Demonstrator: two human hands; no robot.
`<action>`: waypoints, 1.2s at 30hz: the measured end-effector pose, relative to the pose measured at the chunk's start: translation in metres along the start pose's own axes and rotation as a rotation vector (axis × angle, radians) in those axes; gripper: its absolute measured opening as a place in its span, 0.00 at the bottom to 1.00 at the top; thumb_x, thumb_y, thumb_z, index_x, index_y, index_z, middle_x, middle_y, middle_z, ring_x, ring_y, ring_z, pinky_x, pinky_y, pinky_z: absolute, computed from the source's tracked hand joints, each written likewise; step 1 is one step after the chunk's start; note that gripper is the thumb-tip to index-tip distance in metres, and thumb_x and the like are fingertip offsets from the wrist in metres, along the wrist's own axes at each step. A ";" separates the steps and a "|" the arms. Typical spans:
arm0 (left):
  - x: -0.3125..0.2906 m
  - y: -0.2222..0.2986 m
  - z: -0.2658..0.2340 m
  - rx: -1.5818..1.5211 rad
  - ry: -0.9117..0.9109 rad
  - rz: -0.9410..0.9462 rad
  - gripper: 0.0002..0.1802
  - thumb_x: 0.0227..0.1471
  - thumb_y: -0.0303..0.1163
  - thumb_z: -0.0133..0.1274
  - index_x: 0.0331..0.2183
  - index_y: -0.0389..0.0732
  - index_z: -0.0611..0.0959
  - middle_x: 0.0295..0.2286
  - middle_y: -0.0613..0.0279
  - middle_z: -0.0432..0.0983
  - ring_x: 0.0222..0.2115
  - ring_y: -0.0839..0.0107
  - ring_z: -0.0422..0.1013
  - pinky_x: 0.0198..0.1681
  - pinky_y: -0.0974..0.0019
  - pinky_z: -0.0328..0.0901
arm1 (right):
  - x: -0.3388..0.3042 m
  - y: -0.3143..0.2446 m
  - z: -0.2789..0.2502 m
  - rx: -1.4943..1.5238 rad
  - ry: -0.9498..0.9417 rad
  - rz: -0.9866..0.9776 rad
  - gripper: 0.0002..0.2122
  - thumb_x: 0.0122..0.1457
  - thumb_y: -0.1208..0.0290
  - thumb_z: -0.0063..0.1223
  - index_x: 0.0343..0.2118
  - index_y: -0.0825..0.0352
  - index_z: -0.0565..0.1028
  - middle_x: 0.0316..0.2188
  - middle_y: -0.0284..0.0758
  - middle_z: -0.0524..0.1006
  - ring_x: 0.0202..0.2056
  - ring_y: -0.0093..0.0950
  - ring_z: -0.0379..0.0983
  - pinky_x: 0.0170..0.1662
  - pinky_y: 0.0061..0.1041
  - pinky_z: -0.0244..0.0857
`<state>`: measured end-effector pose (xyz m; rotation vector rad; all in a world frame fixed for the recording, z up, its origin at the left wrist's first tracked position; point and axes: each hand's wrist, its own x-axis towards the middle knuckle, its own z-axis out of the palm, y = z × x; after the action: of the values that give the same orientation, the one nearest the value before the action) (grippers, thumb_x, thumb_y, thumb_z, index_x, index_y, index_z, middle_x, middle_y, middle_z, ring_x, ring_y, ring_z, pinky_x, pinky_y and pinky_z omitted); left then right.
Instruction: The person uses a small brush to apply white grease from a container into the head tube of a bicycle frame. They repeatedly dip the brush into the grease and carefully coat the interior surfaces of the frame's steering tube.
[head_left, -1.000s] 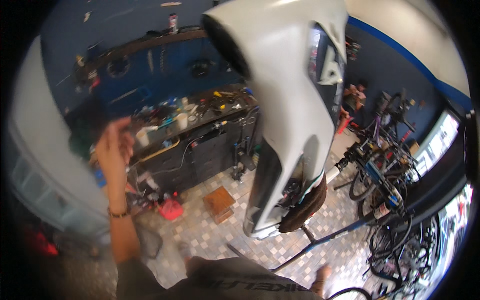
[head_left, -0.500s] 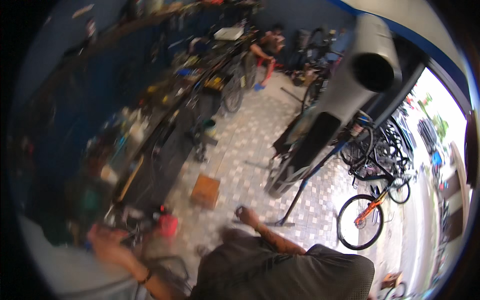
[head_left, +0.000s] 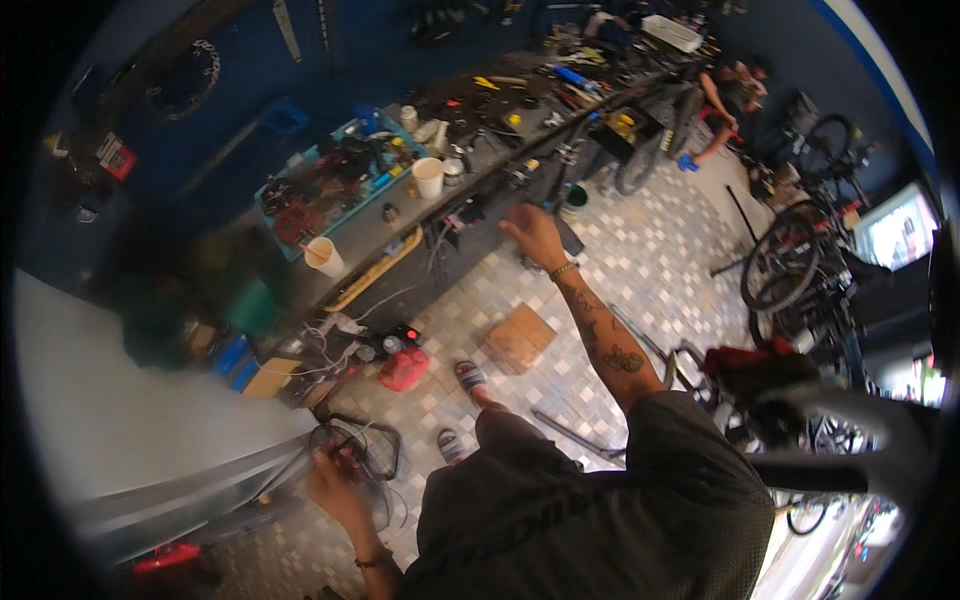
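My right hand (head_left: 536, 236) reaches out over the tiled floor toward the front edge of the workbench (head_left: 385, 240). Its fingers look loosely spread, and I see nothing in them. Lower down, my left hand (head_left: 338, 488) hangs beside a black tubular loop (head_left: 385, 440) with thin cables about it. Dark, blurred shapes sit by its fingertips, so I cannot tell whether it grips anything. Nearest my right hand on the bench stand a white cup (head_left: 428, 178) and a yellow strip (head_left: 375, 270) along the edge.
A blue tray (head_left: 370, 190) of tools lies on the bench with another white cup (head_left: 323, 257). On the floor are a cardboard box (head_left: 520, 338) and a red bag (head_left: 404, 369). Bicycles (head_left: 785, 255) stand at the right; a seated person (head_left: 730, 100) is far off.
My view has swung left toward the workbench. The right arm has stretched forward toward the bench, and the left hand is now lower, by the black loop. The grey stand-like shape has moved to the right edge.
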<state>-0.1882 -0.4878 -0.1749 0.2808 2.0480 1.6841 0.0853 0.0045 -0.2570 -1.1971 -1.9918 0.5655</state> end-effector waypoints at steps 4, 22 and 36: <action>0.006 0.028 0.041 0.080 0.104 0.082 0.25 0.72 0.43 0.53 0.48 0.26 0.84 0.35 0.53 0.84 0.27 0.72 0.77 0.27 0.69 0.69 | 0.087 0.002 0.080 -0.097 -0.006 -0.137 0.46 0.45 0.48 0.80 0.63 0.70 0.69 0.57 0.46 0.73 0.60 0.47 0.70 0.61 0.45 0.65; 0.088 0.055 0.087 0.068 -0.151 0.104 0.24 0.71 0.40 0.50 0.55 0.28 0.81 0.36 0.54 0.83 0.27 0.71 0.75 0.27 0.68 0.69 | 0.089 -0.070 0.075 0.390 0.377 0.295 0.42 0.50 0.67 0.73 0.68 0.68 0.62 0.60 0.52 0.72 0.62 0.53 0.71 0.65 0.45 0.66; 0.053 0.101 0.192 -0.105 -1.558 0.360 0.14 0.70 0.32 0.57 0.49 0.31 0.83 0.38 0.48 0.86 0.31 0.71 0.80 0.29 0.69 0.75 | -0.378 -0.239 -0.014 0.150 0.638 0.589 0.41 0.52 0.71 0.75 0.68 0.65 0.65 0.61 0.43 0.73 0.61 0.40 0.73 0.62 0.36 0.70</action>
<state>-0.1564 -0.2748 -0.1154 1.4179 0.7208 0.9977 0.0744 -0.4411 -0.2223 -1.6240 -1.0432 0.5132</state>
